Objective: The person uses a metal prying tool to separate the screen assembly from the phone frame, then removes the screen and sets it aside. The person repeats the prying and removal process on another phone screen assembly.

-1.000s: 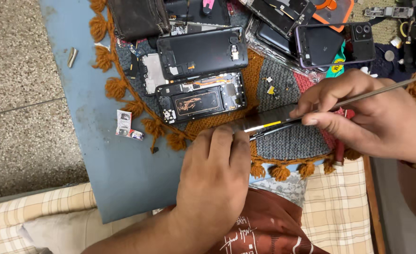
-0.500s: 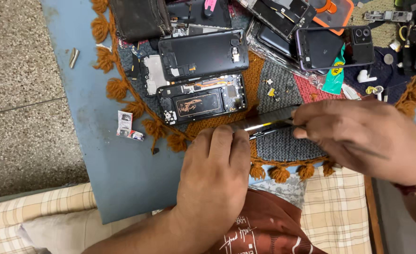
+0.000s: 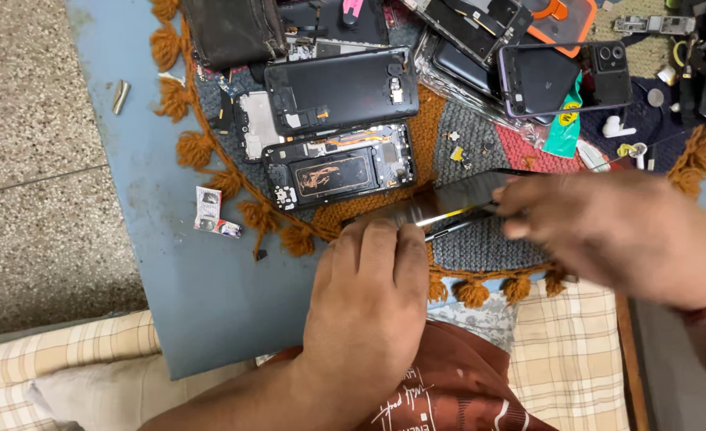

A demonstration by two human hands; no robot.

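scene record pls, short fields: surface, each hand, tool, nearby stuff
surface: blue board with an orange-fringed knitted mat on it
left hand: left hand pressed palm-down at the mat's near edge, fingertips beside the tool's tip; what lies under it is hidden
right hand: right hand, motion-blurred, holds metal tweezers
opened phone: opened phone, insides exposed, just beyond the left fingertips
back cover: black back cover behind it
other: purple phone at right; small card packet on the board
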